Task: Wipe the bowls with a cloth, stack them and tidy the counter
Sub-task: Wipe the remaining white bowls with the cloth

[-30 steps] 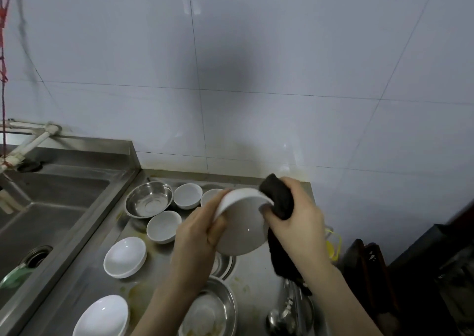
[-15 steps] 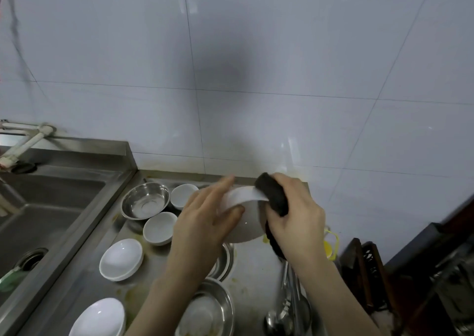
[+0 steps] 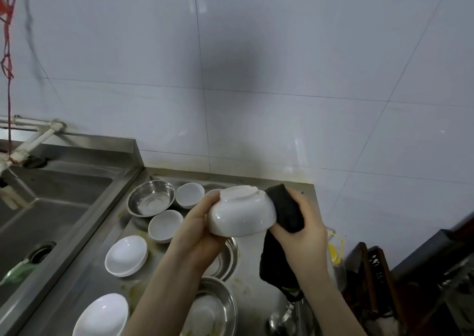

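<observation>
My left hand [image 3: 197, 230] grips a white bowl [image 3: 241, 212] held upside down above the steel counter [image 3: 102, 266], its foot ring facing up. My right hand [image 3: 302, 230] grips a black cloth [image 3: 287, 212] and presses it against the bowl's right side; the cloth's tail hangs below. On the counter lie several white bowls, among them a small one [image 3: 165, 225], another small one [image 3: 189, 194], a wide one [image 3: 127, 254] and a wide one at the front [image 3: 102, 315]. Steel bowls stand at the back [image 3: 151, 201] and at the front [image 3: 213, 310].
A steel sink [image 3: 51, 202] with a drain lies to the left, a white pipe above it. The tiled wall closes the back. Ladles [image 3: 279, 320] lie at the counter's front right. A yellow-lidded container [image 3: 333, 251] and dark racks [image 3: 377, 271] stand beyond the right edge.
The bowl has turned from facing me to upside down, foot ring up. My right hand with the cloth has moved from the rim to the bowl's outer right side.
</observation>
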{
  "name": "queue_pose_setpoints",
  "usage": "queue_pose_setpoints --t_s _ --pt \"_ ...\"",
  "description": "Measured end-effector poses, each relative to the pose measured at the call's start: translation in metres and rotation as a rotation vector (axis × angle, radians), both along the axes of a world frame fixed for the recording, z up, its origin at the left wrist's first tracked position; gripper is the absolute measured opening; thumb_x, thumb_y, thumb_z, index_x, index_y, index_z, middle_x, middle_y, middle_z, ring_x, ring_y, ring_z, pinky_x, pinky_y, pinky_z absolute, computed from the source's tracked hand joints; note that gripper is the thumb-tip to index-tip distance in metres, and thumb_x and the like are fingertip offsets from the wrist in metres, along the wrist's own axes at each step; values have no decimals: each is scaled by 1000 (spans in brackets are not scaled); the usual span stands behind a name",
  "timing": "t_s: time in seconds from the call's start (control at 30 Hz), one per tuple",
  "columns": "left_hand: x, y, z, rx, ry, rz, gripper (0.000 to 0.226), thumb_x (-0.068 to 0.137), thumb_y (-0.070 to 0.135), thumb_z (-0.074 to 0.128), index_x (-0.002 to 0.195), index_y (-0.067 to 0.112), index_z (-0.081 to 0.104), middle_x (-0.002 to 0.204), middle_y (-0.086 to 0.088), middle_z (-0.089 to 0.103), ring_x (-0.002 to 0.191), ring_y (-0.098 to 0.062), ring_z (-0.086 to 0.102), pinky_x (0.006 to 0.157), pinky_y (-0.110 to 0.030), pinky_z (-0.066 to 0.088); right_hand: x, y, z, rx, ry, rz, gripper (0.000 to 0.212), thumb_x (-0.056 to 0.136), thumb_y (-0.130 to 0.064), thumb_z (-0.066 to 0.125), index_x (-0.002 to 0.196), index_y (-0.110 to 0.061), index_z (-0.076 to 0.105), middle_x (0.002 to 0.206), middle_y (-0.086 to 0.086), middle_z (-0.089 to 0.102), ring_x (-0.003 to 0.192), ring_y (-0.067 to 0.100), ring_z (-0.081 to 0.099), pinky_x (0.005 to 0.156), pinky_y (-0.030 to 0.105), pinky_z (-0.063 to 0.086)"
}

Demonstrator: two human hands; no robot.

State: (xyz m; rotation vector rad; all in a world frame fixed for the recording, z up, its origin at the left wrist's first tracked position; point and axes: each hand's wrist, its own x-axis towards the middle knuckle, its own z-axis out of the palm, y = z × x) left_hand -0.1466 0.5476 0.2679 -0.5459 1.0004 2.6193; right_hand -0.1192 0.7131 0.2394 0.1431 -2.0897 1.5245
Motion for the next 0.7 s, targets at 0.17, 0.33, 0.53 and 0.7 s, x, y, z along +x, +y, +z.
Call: queue_pose_setpoints --t_s 0.17,0.33,0.53,0.7 --pt "-3 4 -1 27 172 111 54 84 20 67 134 3 55 125 -21 63 110 -30 61 93 -41 52 11 -3 13 276 145 138 53 82 -31 70 133 -27 57 136 -8 46 124 11 48 99 17 41" --pt "-1 -4 -8 -42 331 68 67 77 20 69 142 20 50 135 -21 60 112 -30 63 84 -41 58 15 -15 5 320 233 40 40 93 -25 58 132 -21 58 135 -2 48 122 18 50 99 20 40" --pt "8 -22 -9 -172 466 -88 70 59 22 77 126 37 64 123 -4 71 112 -26 68 92 -45 56 -11 4 36 15 -96 167 31 89 -24 51 114 -41 58 109 -25 62 107 -7 55 86 4 36" --pt "4 -21 -11 -126 467 -48 94 40 29 99 126 40 64 129 -7 67 115 -30 66 87 -45 59 11 -12 21 354 140 -5 37 96 -32 50 130 -21 60 123 -6 51 111 -6 48 92 2 32"
